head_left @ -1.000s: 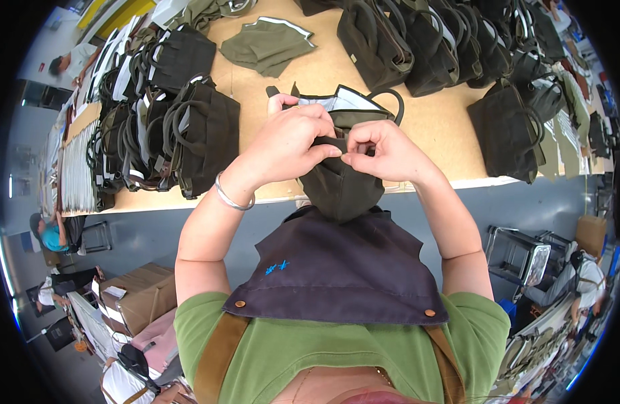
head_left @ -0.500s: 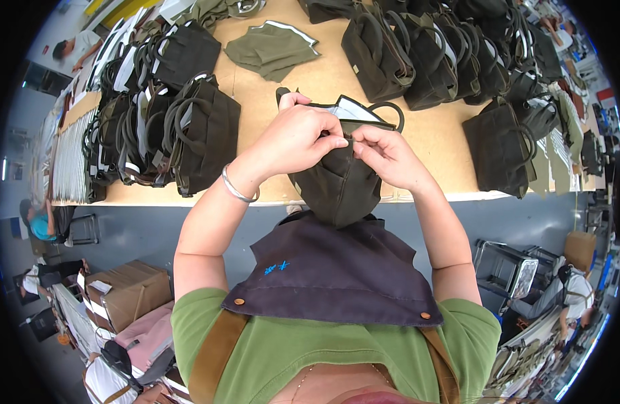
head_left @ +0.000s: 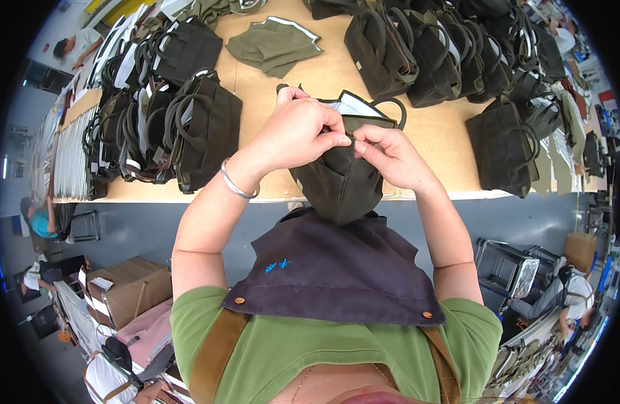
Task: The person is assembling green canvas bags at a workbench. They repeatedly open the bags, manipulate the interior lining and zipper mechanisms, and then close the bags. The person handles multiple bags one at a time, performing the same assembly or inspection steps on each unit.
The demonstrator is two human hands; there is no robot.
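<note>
A dark olive fabric handbag (head_left: 343, 185) with a pale lining and a looped handle stands at the table's front edge, its lower end hanging over toward my apron. Both my hands are at the bag's upper side seam. With thumb and fingers pinched, my left hand (head_left: 302, 128) grips the bag's edge from the left. My right hand (head_left: 390, 153) pinches the same edge from the right, its fingertips close to the left ones. Whatever small part lies between the fingertips is too small to make out.
Rows of similar dark handbags stand on the table (head_left: 283, 192) at the left (head_left: 205, 131) and the right (head_left: 502, 145). A flat olive fabric piece (head_left: 275, 46) lies beyond my hands. Wrapped brown boxes (head_left: 131, 286) and a metal step stool (head_left: 518, 273) are behind the table edge.
Both hands keep their pinch on the bag's edge with barely any movement. The view has shifted very slightly.
</note>
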